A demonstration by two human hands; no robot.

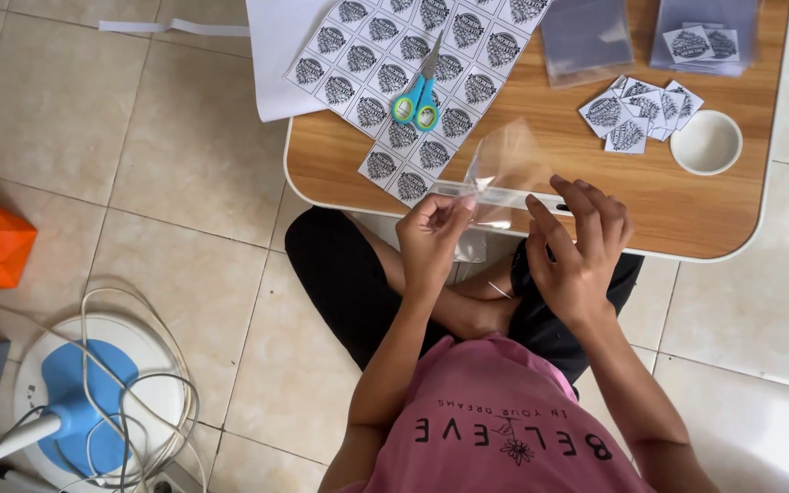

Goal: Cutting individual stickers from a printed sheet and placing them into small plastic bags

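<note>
Small round white bowl (706,142) at far right of the rounded wooden desk (687,215), inside looks bare. Clear plastic sleeve bag (504,169) sits at near desk edge, nothing visible in it, w/ both hands on its opening strip. Left hand (433,239): grip pinched together on bag's left end. Right hand (579,251): fingers spread apart, tips on bag's right end. Green-handled scissors (416,102) lie on printed sticker sheet (413,82), far left.

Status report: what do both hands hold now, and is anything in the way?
Left hand pinches clear plastic bag at its strip. Right hand presses the strip's other end. Bag at table edge. Scissors on sticker sheet behind, apart.
</note>
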